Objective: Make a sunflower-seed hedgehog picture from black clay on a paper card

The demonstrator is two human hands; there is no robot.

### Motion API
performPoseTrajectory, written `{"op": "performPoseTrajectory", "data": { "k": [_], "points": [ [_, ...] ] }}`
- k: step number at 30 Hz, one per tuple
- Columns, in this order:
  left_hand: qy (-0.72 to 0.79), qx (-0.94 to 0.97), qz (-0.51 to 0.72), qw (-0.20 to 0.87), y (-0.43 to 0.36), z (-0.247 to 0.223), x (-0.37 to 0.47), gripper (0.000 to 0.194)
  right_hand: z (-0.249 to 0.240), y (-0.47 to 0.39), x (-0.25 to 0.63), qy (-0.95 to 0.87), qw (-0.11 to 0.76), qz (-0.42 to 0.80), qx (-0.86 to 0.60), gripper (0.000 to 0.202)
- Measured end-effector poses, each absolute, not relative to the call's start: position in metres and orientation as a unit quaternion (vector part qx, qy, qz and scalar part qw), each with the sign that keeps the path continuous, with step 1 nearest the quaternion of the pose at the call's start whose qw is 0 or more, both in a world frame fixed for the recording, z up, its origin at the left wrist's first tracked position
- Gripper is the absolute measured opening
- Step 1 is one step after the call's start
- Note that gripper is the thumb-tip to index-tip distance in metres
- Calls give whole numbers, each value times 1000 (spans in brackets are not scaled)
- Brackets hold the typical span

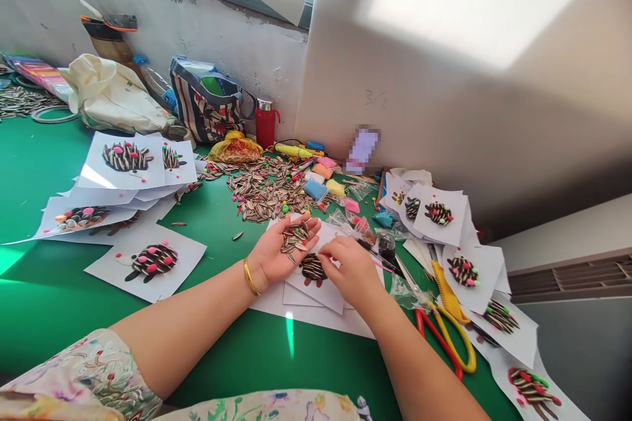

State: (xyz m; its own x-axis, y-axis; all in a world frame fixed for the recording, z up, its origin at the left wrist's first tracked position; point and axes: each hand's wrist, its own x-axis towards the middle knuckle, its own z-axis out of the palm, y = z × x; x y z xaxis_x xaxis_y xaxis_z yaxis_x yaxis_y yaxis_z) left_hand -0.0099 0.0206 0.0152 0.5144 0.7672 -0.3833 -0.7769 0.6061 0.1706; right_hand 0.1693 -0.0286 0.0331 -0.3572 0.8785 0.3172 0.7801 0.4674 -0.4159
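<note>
My left hand [281,253], with a gold bracelet at the wrist, is turned palm up and cups a small heap of striped sunflower seeds [295,241]. My right hand [350,270] is beside it, thumb and forefinger bent together over the right edge of a dark hedgehog shape [313,268] with rows of seeds stuck on it. Whatever is between those fingertips is too small to make out. The hedgehog lies on a white sheet [320,293], on top of other sheets.
Loose seeds [266,187] spread behind the hands, near coloured clay packets [316,189]. Finished hedgehog cards [153,260] lie left, more cards [464,273] right. Scissors [457,342] rest by my right forearm. A red bottle [265,123] and striped bag [210,102] stand at the wall.
</note>
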Motion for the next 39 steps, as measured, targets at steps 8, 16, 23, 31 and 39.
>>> {"op": "performPoseTrajectory", "data": {
  "k": [8,16,23,31,39],
  "points": [
    [211,26,405,889,27,3,-8,30,47,-7,123,-897,174,-29,-405,22],
    [207,15,386,899,24,10,-9,24,48,9,103,-896,151,-81,-409,23],
    [198,-11,437,877,25,14,-12,25,58,-8,143,-791,332,91,-506,14],
    [228,-5,461,858,24,16,-12,27,10,-30,198,-733,305,227,-564,19],
    [249,-2,456,854,25,18,-10,25,13,-41,198,-747,310,195,-555,16]
  ]
}}
